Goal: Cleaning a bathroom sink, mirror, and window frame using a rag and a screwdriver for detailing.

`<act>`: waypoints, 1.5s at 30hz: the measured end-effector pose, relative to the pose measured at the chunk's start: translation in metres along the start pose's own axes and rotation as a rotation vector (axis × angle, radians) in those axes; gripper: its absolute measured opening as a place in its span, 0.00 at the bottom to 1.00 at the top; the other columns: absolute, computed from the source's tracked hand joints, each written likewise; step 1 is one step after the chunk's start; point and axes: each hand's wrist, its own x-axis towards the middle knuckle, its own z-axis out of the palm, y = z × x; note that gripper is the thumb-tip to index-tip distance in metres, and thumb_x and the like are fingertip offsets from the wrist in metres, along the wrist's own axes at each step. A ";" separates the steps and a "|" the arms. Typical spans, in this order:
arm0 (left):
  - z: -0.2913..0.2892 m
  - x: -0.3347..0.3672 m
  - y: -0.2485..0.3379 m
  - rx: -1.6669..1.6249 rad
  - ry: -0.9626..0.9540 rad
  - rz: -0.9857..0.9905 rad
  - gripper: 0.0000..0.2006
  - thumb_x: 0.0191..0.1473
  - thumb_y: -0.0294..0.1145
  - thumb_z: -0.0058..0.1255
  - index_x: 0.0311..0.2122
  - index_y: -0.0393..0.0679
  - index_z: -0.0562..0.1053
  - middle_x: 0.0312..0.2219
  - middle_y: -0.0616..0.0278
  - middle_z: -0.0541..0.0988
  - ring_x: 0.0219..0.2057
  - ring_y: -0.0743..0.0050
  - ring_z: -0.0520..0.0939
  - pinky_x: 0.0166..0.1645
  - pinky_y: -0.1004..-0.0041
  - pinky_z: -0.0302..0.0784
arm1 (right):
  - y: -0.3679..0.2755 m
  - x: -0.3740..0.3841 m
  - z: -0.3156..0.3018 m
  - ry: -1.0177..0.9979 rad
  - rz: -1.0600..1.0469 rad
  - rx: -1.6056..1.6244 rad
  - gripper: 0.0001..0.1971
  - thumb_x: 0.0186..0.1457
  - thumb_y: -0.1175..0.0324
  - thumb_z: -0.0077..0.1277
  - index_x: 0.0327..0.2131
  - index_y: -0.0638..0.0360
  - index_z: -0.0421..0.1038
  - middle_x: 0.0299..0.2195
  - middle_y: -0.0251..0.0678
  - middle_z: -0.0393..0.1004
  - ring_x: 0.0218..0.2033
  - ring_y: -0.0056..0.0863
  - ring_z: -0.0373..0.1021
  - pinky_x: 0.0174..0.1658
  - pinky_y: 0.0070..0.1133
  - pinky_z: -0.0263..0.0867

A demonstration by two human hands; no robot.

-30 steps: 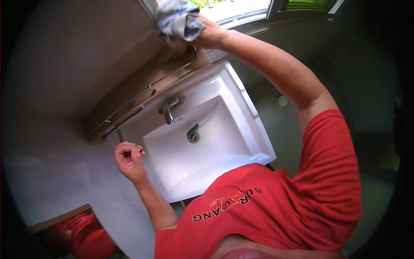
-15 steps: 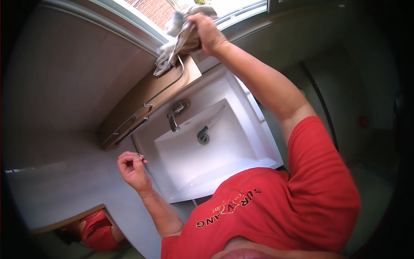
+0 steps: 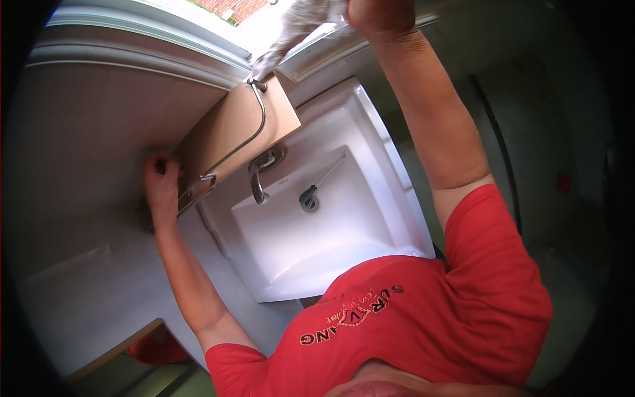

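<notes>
At the top of the view, my right hand (image 3: 383, 18) grips a crumpled whitish cloth (image 3: 299, 28) by the open window. The cloth hangs down toward the end of a light wooden shelf (image 3: 228, 129) with a metal rail (image 3: 263, 119). My left hand (image 3: 162, 182) is by the shelf's far-left end, its fingers curled closed. Whatever it may hold is hidden. Below the shelf is a white washbasin (image 3: 357, 228) with a chrome tap (image 3: 256, 178). A screwdriver (image 3: 308, 194) with a dark handle lies in the basin, its handle over the drain.
The window frame (image 3: 152, 46) runs above the shelf, with a brick wall (image 3: 245, 9) outside. A wood-edged mirror (image 3: 155, 351) stands at lower left. On the dim right side a dark strip (image 3: 493, 119) runs along the wall.
My left hand has moved up and left, from beside the basin to the shelf's end. My right hand has gone up and right with the cloth. The screwdriver stays in the basin.
</notes>
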 end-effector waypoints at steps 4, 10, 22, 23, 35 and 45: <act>0.005 0.006 -0.007 0.137 -0.074 -0.053 0.04 0.48 0.29 0.48 0.30 0.43 0.68 0.24 0.70 0.69 0.25 0.86 0.67 0.31 0.82 0.64 | 0.028 -0.023 0.003 -0.374 0.440 -0.312 0.13 0.49 0.62 0.48 0.32 0.63 0.72 0.31 0.33 0.74 0.34 0.18 0.67 0.42 0.17 0.62; 0.007 0.010 -0.016 0.208 -0.037 -0.046 0.06 0.48 0.31 0.47 0.31 0.40 0.69 0.25 0.69 0.69 0.29 0.83 0.67 0.38 0.81 0.63 | 0.062 -0.057 0.004 -0.584 0.800 -0.228 0.13 0.48 0.61 0.48 0.35 0.58 0.73 0.31 0.33 0.73 0.32 0.18 0.67 0.40 0.18 0.63; 0.010 0.005 -0.008 0.190 0.030 0.028 0.09 0.50 0.33 0.48 0.32 0.38 0.71 0.26 0.67 0.74 0.30 0.81 0.71 0.38 0.78 0.66 | 0.037 -0.079 -0.032 0.029 0.655 0.003 0.13 0.52 0.64 0.43 0.34 0.65 0.70 0.30 0.39 0.73 0.31 0.27 0.69 0.39 0.24 0.64; 0.012 0.006 -0.008 0.179 0.075 0.051 0.09 0.50 0.33 0.48 0.33 0.38 0.72 0.27 0.66 0.75 0.30 0.80 0.71 0.39 0.77 0.66 | 0.043 -0.086 -0.040 0.038 0.649 -0.002 0.13 0.52 0.64 0.43 0.34 0.65 0.70 0.30 0.39 0.73 0.31 0.27 0.69 0.39 0.24 0.64; 0.019 -0.039 -0.012 -0.109 0.616 0.466 0.08 0.53 0.31 0.47 0.34 0.36 0.70 0.31 0.59 0.74 0.31 0.77 0.72 0.36 0.77 0.68 | -0.032 -0.182 -0.045 0.086 0.527 -0.050 0.10 0.52 0.79 0.36 0.37 0.62 0.66 0.34 0.36 0.71 0.35 0.23 0.68 0.40 0.21 0.65; 0.130 -0.215 0.033 -1.237 -0.455 -0.457 0.28 0.56 0.46 0.42 0.57 0.42 0.53 0.51 0.59 0.62 0.52 0.70 0.65 0.54 0.68 0.62 | -0.104 -0.241 0.030 -0.927 0.739 -0.500 0.14 0.48 0.75 0.47 0.41 0.63 0.64 0.33 0.37 0.68 0.33 0.28 0.65 0.42 0.24 0.62</act>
